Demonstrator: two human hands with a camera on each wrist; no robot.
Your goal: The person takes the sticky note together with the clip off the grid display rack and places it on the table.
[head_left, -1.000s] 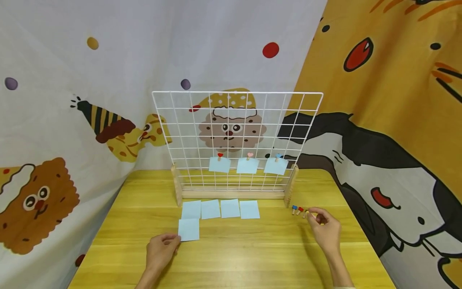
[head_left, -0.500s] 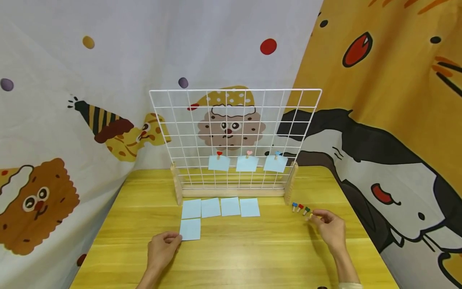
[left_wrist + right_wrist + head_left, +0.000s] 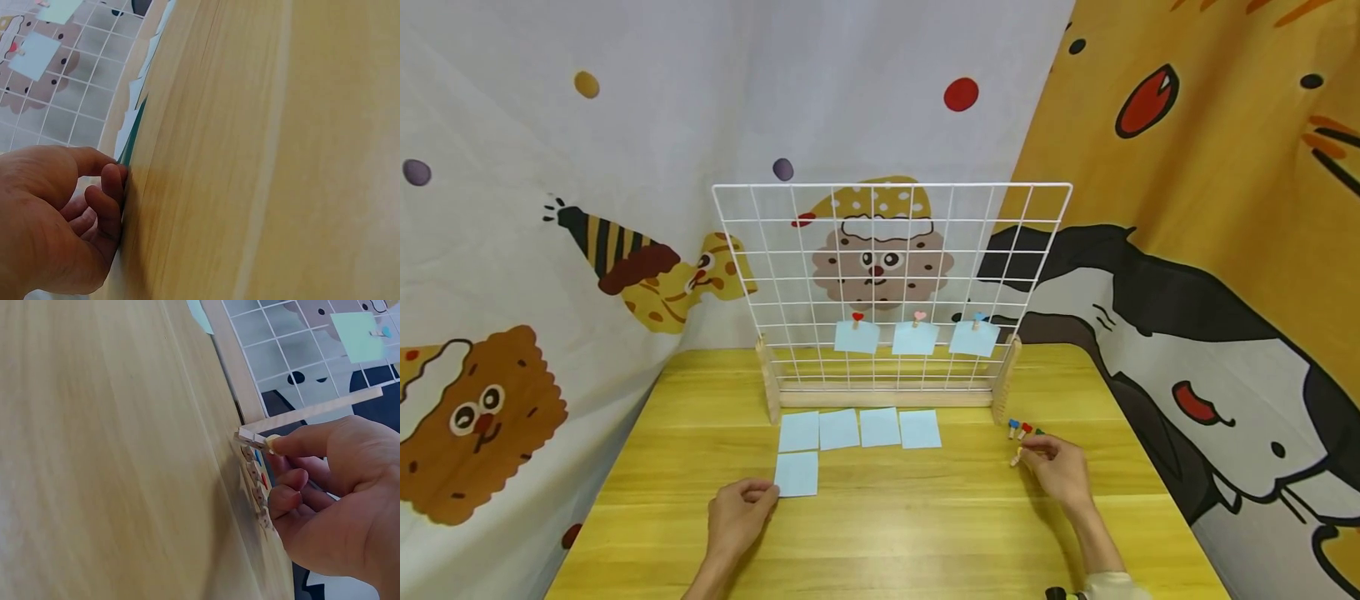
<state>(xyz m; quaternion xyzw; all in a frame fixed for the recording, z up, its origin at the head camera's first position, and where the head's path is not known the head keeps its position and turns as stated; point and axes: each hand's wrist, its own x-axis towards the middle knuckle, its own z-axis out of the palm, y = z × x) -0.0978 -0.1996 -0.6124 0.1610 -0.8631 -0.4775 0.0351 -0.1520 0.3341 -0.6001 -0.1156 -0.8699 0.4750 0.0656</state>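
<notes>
At the front left, my left hand (image 3: 737,510) pinches the lower left corner of a light blue paper note (image 3: 799,475) between thumb and index finger. In the left wrist view that note (image 3: 130,140) appears edge-on, tilted up from the table at the pinched end. On the right, my right hand (image 3: 1063,471) grips a small wooden clothespin (image 3: 253,439) with a yellow ornament between thumb and index finger. Its bare wooden end points away from the fingertips. Beneath it lie several more small clothespins (image 3: 252,471) with coloured ornaments, partly behind the hand in the head view.
A white wire grid (image 3: 874,279) stands in a wooden base (image 3: 887,399). Three blue notes hang on it, such as the middle note (image 3: 914,339), each under a clothespin. Several notes (image 3: 880,428) lie in a row before the base. A printed curtain (image 3: 647,125) hangs behind the table.
My right hand has drawn the yellow clothespin out of the row and moved left with it. The left hand stays at the note's corner.
</notes>
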